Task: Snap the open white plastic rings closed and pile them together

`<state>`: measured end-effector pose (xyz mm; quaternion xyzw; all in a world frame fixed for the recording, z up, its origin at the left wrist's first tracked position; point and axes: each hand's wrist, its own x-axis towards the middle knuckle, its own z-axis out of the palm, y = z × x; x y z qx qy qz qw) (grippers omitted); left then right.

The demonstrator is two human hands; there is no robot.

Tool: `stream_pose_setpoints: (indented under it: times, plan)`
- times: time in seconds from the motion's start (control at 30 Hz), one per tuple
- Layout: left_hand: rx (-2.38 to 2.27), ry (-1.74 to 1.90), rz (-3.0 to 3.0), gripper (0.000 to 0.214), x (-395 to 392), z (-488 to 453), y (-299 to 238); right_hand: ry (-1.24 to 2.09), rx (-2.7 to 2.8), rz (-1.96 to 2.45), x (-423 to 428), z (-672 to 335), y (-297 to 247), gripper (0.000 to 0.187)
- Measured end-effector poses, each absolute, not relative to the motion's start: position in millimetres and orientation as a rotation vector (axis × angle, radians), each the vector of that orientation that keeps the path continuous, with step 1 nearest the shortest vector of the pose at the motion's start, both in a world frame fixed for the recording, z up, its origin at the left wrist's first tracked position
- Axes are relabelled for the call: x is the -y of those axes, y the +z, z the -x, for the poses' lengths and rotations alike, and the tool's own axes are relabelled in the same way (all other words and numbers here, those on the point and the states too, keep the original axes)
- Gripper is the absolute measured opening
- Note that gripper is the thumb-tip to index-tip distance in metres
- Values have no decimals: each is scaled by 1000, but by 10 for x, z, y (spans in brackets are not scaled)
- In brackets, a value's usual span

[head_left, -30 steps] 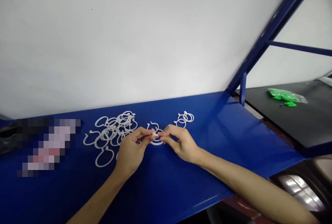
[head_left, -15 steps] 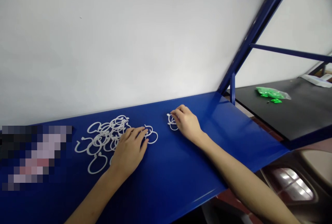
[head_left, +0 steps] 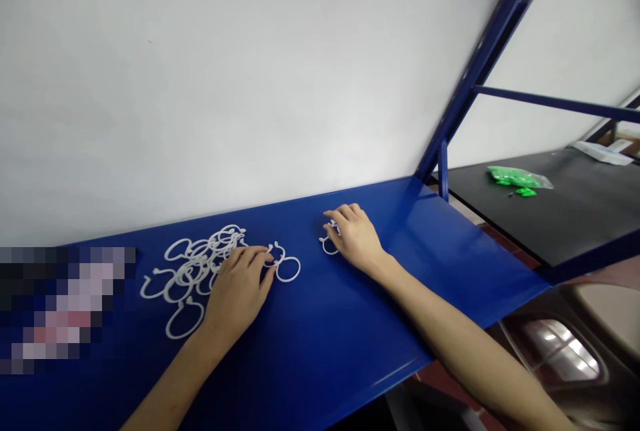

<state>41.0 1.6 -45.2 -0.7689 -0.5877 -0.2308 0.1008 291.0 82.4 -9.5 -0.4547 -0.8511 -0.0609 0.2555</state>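
Note:
A loose heap of white curtain rings (head_left: 187,271), thin open hoops with small knobbed ends, lies on the left of the blue tabletop (head_left: 320,338). My left hand (head_left: 237,291) rests over the heap's right side, fingers stretched and thumb apart. Its fingertips are beside a few rings (head_left: 289,269) at the heap's right edge; whether they touch is hard to tell. Farther right, my right hand (head_left: 357,234) hovers over a small group of rings (head_left: 329,246), its thumb and fingers spread apart. The hand partly hides that group.
A white wall rises behind the tabletop. Blue metal frame bars (head_left: 470,78) stand at the right. Beyond them, a black table (head_left: 565,211) carries a clear bag of green pieces (head_left: 517,176). A brown chair (head_left: 565,351) is below right. A pixelated patch covers the far left.
My right hand's thumb and fingers have parted from their pinch over the small ring group. My left hand has shifted slightly left, baring more of the rings beside its fingertips.

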Motion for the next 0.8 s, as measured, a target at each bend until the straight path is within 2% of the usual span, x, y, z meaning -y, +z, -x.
stream_pose_setpoints:
  times: [0.17, 0.37, 0.47, 0.6, 0.7, 0.8]
  plan:
    - [1630, -740, 2247, 20, -1, -418, -384, 85, 2364, 910, -673, -2764, -148, 29]
    - [1350, -827, 2268, 18, 86, -497, -289, 817, 2068, 788, -457, -2568, -215, 21]
    - [1253, -854, 2285, 22, 123, -543, -293, 1048, 1873, 780, -421, -2520, -236, 16]
    - [1346, -1004, 2272, 19, 136, -594, -296, 1127, 1778, 764, -431, -2510, -236, 13]
    - [1643, -1185, 2178, 30, 116, -591, -291, 1102, 1807, 742, -433, -2511, -234, 12]
    - [1875, -1251, 2207, 30, 87, -554, -289, 1070, 1873, 730, -418, -2511, -244, 12]
